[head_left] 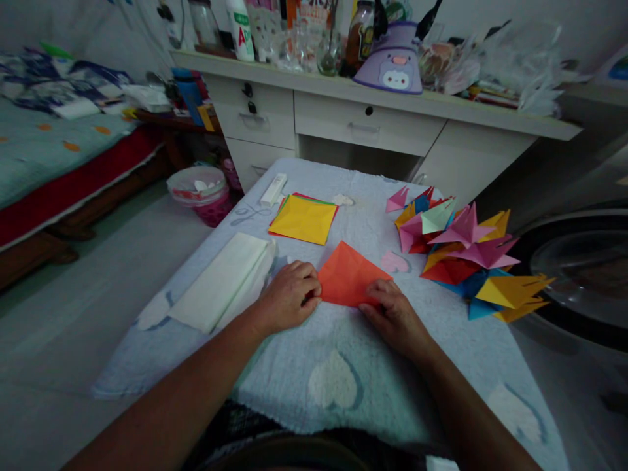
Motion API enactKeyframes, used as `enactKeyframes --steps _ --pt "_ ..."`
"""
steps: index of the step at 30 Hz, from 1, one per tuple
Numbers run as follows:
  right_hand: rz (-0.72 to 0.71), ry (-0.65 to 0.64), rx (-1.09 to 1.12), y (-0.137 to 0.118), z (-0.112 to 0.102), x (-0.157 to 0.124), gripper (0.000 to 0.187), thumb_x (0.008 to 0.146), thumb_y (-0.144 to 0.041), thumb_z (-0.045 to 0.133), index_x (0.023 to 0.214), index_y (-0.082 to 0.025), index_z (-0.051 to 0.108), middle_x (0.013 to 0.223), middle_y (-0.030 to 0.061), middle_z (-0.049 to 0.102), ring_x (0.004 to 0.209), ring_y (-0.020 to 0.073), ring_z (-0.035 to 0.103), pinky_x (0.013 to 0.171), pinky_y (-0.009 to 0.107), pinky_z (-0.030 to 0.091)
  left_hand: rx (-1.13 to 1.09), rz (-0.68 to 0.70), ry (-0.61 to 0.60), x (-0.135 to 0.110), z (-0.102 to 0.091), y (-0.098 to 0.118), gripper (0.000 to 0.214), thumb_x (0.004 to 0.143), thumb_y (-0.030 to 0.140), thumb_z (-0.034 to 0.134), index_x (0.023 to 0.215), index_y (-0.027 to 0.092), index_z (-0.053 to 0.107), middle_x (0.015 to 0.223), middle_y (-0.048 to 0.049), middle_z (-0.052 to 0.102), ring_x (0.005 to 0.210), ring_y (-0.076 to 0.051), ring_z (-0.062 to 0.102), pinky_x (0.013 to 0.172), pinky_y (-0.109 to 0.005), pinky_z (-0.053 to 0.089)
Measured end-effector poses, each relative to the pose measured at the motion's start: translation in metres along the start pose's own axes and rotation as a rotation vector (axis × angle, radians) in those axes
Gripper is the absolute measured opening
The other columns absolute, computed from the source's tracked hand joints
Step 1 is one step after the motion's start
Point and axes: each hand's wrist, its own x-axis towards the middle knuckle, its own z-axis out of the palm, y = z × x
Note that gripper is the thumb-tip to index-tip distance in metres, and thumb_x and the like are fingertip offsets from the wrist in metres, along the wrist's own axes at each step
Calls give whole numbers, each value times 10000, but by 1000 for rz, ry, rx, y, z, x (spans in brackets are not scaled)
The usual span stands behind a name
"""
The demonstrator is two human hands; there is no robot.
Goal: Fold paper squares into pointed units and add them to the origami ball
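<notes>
A folded orange paper [348,276] lies on the light blue towel-covered table [343,366]. My left hand [288,296] has its fingers curled and pinches the paper's left corner. My right hand [392,315] presses down on the paper's lower right edge with bent fingers. Beyond them lies a stack of coloured square papers [304,219], yellow on top. To the right sits a heap of folded paper shapes [461,252] in pink, yellow, red and blue.
A folded white cloth or paper bundle [223,281] lies left of my left hand. Scissors [250,212] and a white tube [273,190] rest at the table's far left. A white desk [367,121] with clutter stands behind; a pink basket [199,193] and a bed [49,157] are at left.
</notes>
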Motion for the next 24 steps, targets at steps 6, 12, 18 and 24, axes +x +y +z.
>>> enactKeyframes --steps 6,12,18,24 --pt "22 -9 15 0 -1 -1 93 889 -259 585 836 -206 641 957 80 618 914 229 544 817 402 431 -12 -32 -18 0 -2 -1 44 773 153 618 754 189 600 910 -35 555 921 -207 509 855 -366 414" --pt "-10 -66 4 -4 -6 0 105 881 -238 586 785 -202 609 895 57 623 865 211 552 789 386 415 -54 -58 -34 -1 -8 -1 86 747 111 609 775 191 596 917 -30 548 916 -203 508 869 -370 415" --pt "-6 -58 37 -6 -7 0 179 908 -300 578 757 -207 599 863 49 619 846 203 556 784 372 421 -87 -79 -46 -2 -10 -3 88 777 107 592 770 194 599 919 -24 547 918 -196 513 875 -368 418" --pt "70 -3 48 -2 -4 0 248 944 -318 520 743 -204 611 870 59 601 864 208 548 801 381 438 -79 -74 -36 -2 -9 -2 81 833 138 569 773 186 595 920 -28 539 928 -195 509 902 -384 411"
